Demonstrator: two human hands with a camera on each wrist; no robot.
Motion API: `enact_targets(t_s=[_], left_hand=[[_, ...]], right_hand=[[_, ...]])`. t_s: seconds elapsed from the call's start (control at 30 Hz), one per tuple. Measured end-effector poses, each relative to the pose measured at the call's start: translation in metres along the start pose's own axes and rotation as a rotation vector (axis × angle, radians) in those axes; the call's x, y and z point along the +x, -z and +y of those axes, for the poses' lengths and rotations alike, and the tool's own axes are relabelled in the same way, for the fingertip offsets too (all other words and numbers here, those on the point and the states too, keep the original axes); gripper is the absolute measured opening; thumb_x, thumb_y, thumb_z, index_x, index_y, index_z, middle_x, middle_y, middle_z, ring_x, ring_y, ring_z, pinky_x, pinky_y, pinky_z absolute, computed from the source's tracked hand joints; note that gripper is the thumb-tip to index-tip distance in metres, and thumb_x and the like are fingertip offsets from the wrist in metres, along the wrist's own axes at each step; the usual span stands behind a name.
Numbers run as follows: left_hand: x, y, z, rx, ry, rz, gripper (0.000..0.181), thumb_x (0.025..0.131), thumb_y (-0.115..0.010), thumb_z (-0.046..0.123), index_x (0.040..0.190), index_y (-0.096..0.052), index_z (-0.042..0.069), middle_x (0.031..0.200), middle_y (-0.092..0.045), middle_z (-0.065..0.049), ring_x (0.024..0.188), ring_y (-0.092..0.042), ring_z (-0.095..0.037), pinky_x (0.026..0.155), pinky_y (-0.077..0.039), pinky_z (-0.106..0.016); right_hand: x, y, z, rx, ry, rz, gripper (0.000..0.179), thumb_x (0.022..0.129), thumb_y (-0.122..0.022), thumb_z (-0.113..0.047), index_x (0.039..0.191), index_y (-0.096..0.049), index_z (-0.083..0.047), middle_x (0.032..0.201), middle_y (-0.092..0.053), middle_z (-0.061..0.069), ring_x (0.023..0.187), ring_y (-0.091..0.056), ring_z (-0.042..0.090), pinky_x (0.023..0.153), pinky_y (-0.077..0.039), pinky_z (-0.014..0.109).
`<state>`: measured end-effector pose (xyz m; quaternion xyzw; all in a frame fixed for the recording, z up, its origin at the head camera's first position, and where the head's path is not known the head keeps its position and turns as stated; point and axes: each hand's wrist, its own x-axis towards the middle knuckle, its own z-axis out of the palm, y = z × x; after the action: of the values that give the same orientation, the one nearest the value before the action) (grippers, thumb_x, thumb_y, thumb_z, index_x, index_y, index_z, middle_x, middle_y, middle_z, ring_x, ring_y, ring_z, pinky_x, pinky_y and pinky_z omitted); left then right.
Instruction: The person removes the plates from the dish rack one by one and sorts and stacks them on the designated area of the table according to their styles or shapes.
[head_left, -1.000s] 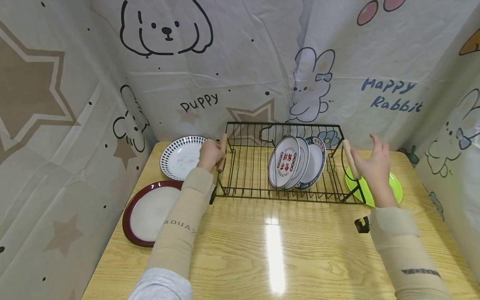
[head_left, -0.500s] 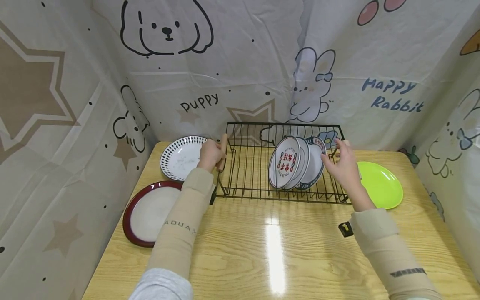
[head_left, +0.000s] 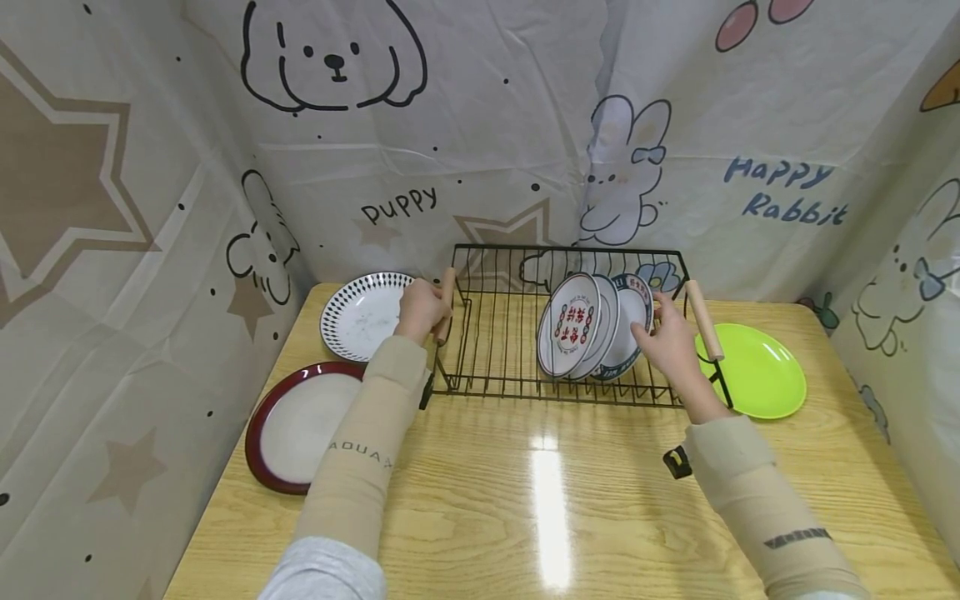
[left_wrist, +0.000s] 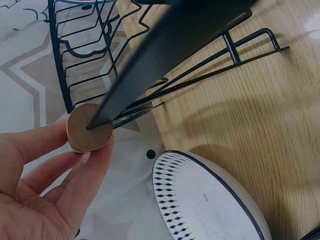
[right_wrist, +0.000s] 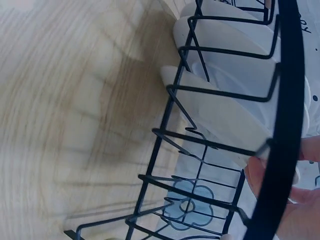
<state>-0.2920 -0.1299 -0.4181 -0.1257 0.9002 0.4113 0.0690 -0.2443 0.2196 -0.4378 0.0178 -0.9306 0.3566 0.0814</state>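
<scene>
A black wire dish rack stands at the back of the table, with a wooden handle at each end. My left hand holds the left wooden handle; the left wrist view shows fingers and thumb around the round handle end. Several white plates lean in the rack, the front one a plate with red characters. At their right is a plate with a dark blue patterned rim. My right hand pinches its right edge between thumb and fingers. In the right wrist view, rack wires partly cover this hand.
Left of the rack lie a white dish with a black diamond rim and a dark-red-rimmed plate. A lime green plate lies at the right, beside the right wooden handle. Printed cloth walls enclose the table.
My right hand has moved left from beside the right handle, over the green plate, to the blue-rimmed plate and taken its edge. The left hand stays on its handle.
</scene>
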Motion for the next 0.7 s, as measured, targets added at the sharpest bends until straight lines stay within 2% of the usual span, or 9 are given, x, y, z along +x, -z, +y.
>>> enact_targets(t_s=[0.2, 0.33, 0.5, 0.6, 0.7], left_hand=[[-0.001, 0.001, 0.0, -0.006, -0.013, 0.004, 0.028, 0.082, -0.064, 0.002, 0.109, -0.063, -0.002, 0.099, -0.061, -0.018, 0.074, -0.064, -0.028, 0.055, -0.054, -0.031], [-0.002, 0.001, -0.001, -0.003, -0.029, 0.007, 0.025, 0.082, -0.063, 0.001, 0.107, -0.064, -0.002, 0.099, -0.062, -0.018, 0.075, -0.063, -0.028, 0.056, -0.053, -0.032], [-0.003, 0.001, 0.0, -0.003, -0.025, 0.004, 0.026, 0.082, -0.063, 0.001, 0.107, -0.064, -0.002, 0.099, -0.062, -0.018, 0.076, -0.063, -0.029, 0.057, -0.054, -0.032], [-0.002, 0.001, 0.0, -0.005, -0.015, 0.001, 0.026, 0.082, -0.064, 0.002, 0.107, -0.064, -0.003, 0.099, -0.062, -0.018, 0.074, -0.064, -0.028, 0.056, -0.054, -0.031], [-0.001, 0.001, 0.0, -0.001, -0.013, 0.003, 0.025, 0.082, -0.064, 0.002, 0.106, -0.065, -0.003, 0.098, -0.062, -0.018, 0.073, -0.064, -0.028, 0.056, -0.054, -0.031]], right_hand=[[0.0, -0.005, -0.002, 0.012, -0.07, -0.03, 0.062, 0.085, -0.053, -0.009, 0.138, -0.026, 0.008, 0.125, -0.044, 0.035, 0.105, -0.05, 0.046, 0.079, -0.049, 0.051], [0.0, -0.008, 0.0, -0.002, -0.112, -0.059, 0.066, 0.083, -0.051, -0.007, 0.14, -0.022, 0.006, 0.124, -0.046, 0.034, 0.094, -0.054, 0.043, 0.07, -0.05, 0.049], [0.0, -0.011, 0.003, 0.007, -0.149, -0.09, 0.07, 0.08, -0.048, -0.002, 0.143, -0.018, 0.0, 0.127, -0.043, 0.034, 0.089, -0.055, 0.042, 0.061, -0.051, 0.042], [0.0, -0.013, 0.003, 0.009, -0.149, -0.087, 0.072, 0.079, -0.047, 0.0, 0.143, -0.016, 0.001, 0.123, -0.045, 0.036, 0.078, -0.056, 0.039, 0.048, -0.047, 0.033], [0.0, -0.013, 0.002, 0.004, -0.147, -0.082, 0.073, 0.078, -0.047, 0.001, 0.143, -0.015, 0.001, 0.118, -0.047, 0.037, 0.067, -0.056, 0.034, 0.042, -0.042, 0.026]])
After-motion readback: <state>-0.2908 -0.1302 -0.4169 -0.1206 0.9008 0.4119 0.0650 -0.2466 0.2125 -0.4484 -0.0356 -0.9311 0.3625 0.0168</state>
